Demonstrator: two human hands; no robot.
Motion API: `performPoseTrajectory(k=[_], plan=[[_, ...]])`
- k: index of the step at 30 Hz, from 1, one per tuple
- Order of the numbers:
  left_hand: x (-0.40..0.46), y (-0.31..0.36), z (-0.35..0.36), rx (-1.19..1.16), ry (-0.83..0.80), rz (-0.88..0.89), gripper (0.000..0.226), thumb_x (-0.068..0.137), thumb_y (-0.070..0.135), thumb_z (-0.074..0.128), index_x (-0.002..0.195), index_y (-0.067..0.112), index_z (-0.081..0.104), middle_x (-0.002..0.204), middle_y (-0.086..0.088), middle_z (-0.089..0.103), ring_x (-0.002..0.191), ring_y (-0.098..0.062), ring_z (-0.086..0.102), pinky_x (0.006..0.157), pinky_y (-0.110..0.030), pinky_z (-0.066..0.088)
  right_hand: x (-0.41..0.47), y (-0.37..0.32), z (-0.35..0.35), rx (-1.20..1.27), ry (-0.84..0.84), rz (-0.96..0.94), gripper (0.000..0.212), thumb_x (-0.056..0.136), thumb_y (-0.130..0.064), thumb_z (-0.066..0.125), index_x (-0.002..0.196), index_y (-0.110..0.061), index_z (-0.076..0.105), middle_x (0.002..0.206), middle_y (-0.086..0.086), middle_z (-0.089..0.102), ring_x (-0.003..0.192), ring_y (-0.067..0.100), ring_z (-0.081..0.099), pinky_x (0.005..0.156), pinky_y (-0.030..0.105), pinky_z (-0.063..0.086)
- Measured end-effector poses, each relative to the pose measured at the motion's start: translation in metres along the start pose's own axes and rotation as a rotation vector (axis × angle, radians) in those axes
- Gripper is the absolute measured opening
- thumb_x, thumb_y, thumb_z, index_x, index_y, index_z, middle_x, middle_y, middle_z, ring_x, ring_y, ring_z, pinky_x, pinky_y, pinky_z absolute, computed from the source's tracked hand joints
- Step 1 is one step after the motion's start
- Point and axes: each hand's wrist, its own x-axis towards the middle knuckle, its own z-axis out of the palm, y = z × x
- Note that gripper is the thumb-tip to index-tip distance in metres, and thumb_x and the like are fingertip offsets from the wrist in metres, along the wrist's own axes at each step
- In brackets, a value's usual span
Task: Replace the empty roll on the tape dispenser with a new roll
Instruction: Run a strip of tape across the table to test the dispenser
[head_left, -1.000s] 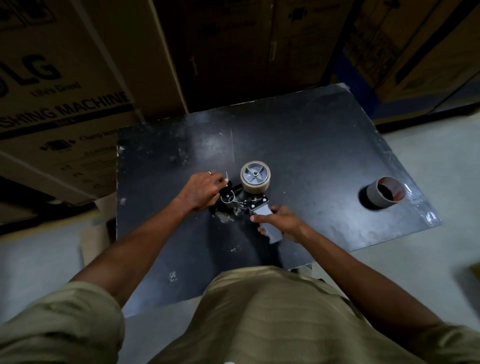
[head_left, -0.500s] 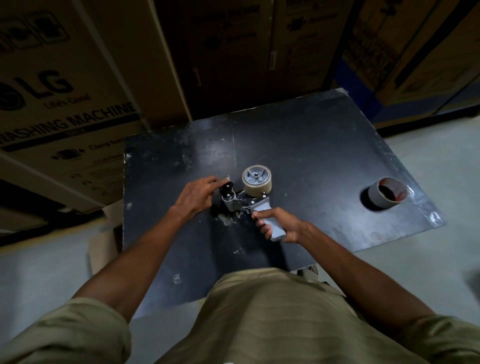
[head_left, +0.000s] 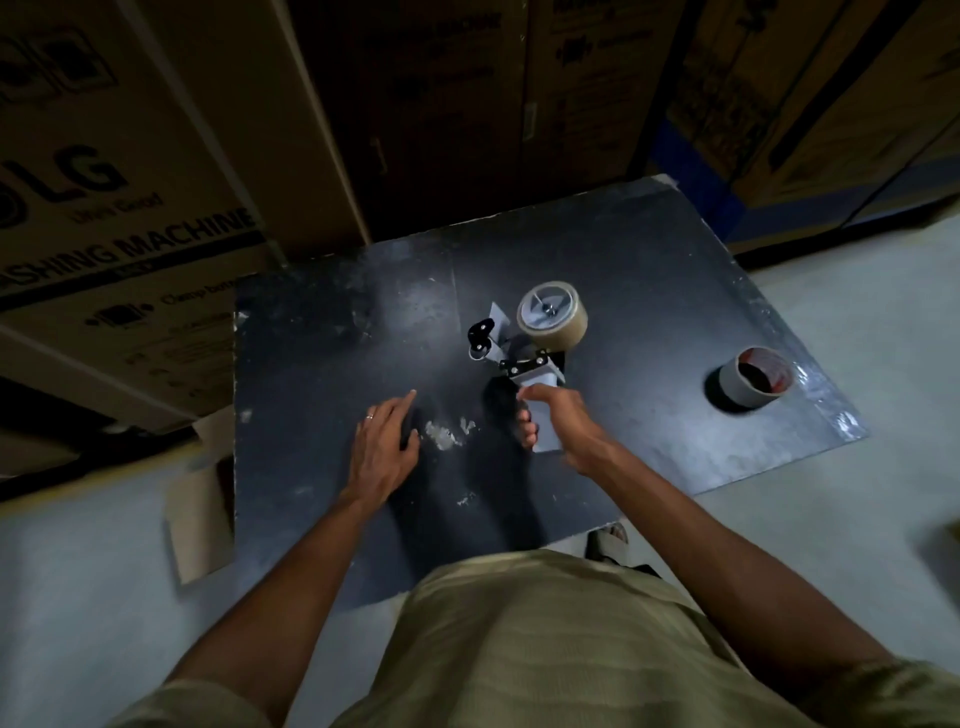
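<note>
Your right hand (head_left: 563, 423) is wrapped round the tape dispenser (head_left: 530, 353) handle, mid-table (head_left: 649, 291), with the new roll (head_left: 551, 316) seated on its hub. Keep that grip firm and thread the tape end through the roller next, I'd say. Your left hand (head_left: 382, 449) has come off the front and now rests flat, fingers loose. The empty core (head_left: 756, 383) sits far right.

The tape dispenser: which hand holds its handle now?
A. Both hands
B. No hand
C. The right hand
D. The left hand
C: the right hand wraps the handle of the tape dispenser, while the left hand lies open on the black table, apart from it.
</note>
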Motion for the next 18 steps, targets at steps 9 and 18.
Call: performPoseTrajectory(k=[9,18], plan=[[-0.024,0.013,0.009,0.018,-0.021,-0.070,0.059,0.089,0.018,0.056,0.146,0.008,0.045,0.149,-0.012,0.048,0.140,-0.030,0.042,0.110,-0.050,0.039,0.031,0.015,0.018,-0.656,0.408,-0.379,0.038,0.080,-0.042,0.054,0.068,-0.007,0.063,0.060,0.007,0.068,0.054,0.028,0.066,0.053,0.041,0.056],[-0.037,0.018,0.010,0.022,-0.066,-0.095,0.053,0.094,0.014,0.053,0.146,0.010,0.046,0.158,-0.004,0.036,0.148,-0.021,0.029,0.111,-0.048,0.034,0.040,0.045,0.002,-1.002,0.410,-0.405,0.034,0.096,-0.031,0.058,0.105,0.002,0.058,0.108,0.027,0.066,0.099,0.045,0.062,0.080,0.043,0.049]])
